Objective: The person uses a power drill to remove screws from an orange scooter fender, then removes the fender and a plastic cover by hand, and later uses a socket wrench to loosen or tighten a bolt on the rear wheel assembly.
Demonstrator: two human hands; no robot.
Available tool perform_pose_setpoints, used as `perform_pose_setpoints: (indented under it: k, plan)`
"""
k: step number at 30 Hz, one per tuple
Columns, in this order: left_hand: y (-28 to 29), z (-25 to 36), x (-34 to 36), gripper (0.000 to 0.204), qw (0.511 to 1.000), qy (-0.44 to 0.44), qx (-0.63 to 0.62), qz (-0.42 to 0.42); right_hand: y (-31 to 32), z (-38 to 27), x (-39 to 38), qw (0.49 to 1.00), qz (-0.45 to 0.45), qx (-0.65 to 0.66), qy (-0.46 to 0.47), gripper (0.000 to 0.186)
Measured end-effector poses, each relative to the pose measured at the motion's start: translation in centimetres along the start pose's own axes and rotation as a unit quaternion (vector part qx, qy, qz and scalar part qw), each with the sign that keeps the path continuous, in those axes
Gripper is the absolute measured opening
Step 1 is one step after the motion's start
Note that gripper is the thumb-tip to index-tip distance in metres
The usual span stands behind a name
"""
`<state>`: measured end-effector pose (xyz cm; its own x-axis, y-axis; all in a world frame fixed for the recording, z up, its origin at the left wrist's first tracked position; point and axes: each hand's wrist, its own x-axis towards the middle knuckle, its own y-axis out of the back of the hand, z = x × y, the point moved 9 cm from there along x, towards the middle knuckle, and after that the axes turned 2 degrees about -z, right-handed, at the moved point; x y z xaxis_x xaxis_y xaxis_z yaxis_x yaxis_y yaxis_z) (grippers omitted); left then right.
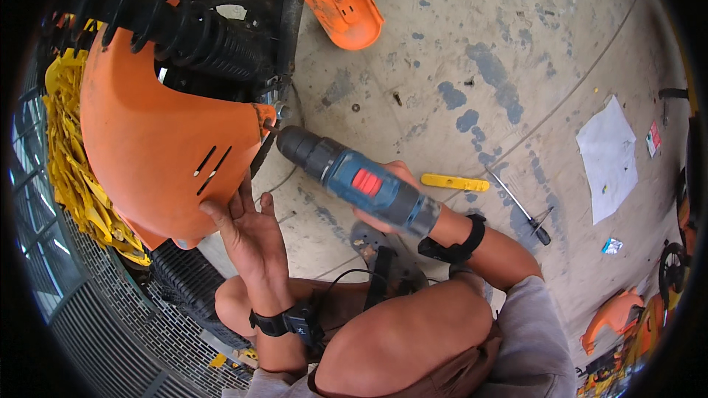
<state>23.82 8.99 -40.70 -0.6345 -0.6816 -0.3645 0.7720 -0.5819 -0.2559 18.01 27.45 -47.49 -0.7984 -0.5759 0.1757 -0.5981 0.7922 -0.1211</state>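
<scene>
A large orange plastic fender (158,140) with slots fills the left side, fitted around a wheel. My left hand (254,239) grips its lower edge, thumb on the outer face and fingers partly hidden along the rim. My right hand (402,173) is wrapped round a blue and black cordless drill (376,191) with a red switch; the drill body covers most of that hand. The drill points up and left, its bit touching or very near the fender's corner tab (267,114). Whether a screw sits at the tip, I cannot tell.
A black coil-spring shock absorber (155,22) crosses above the fender. Another orange part (339,7) juts out at the top. On the concrete floor lie a yellow bar (455,182), a screwdriver (523,210), white paper (608,158) and several loose bolts. Yellow pieces (77,147) are piled at left.
</scene>
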Motion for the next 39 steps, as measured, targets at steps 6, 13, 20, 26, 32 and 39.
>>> perform_pose_setpoints:
  k: [6, 13, 20, 26, 32, 39]
  plan:
    - [0.1, -0.1, 0.0, 0.048, 1.0, 0.0, -0.001, -0.01, 0.4, 1.1, -0.2, 1.0, -0.017, -0.016, -0.007, 0.023]
    - [-0.2, 0.0, -0.1, 0.054, 0.999, -0.016, 0.039, -0.002, 0.4, -0.4, -0.4, 1.0, 0.011, -0.008, 0.017, 0.022]
    - [-0.2, 0.0, 0.0, 0.05, 1.0, -0.017, 0.02, -0.013, 1.1, 1.7, 0.4, 0.997, -0.017, 0.042, -0.067, 0.018]
    - [-0.5, -0.2, 0.0, 0.051, 1.0, 0.002, 0.018, -0.004, 1.7, 0.5, 0.5, 1.0, -0.005, 0.017, -0.005, 0.02]
    - [-0.3, -0.2, 0.1, 0.05, 0.999, -0.002, 0.031, -0.007, -2.9, 2.9, -1.5, 0.855, -0.038, 0.432, -0.285, 0.017]
    - [-0.3, -0.2, 0.2, 0.049, 0.999, -0.012, 0.036, -0.012, -3.2, 2.0, -2.5, 0.721, -0.01, 0.57, -0.393, 0.021]
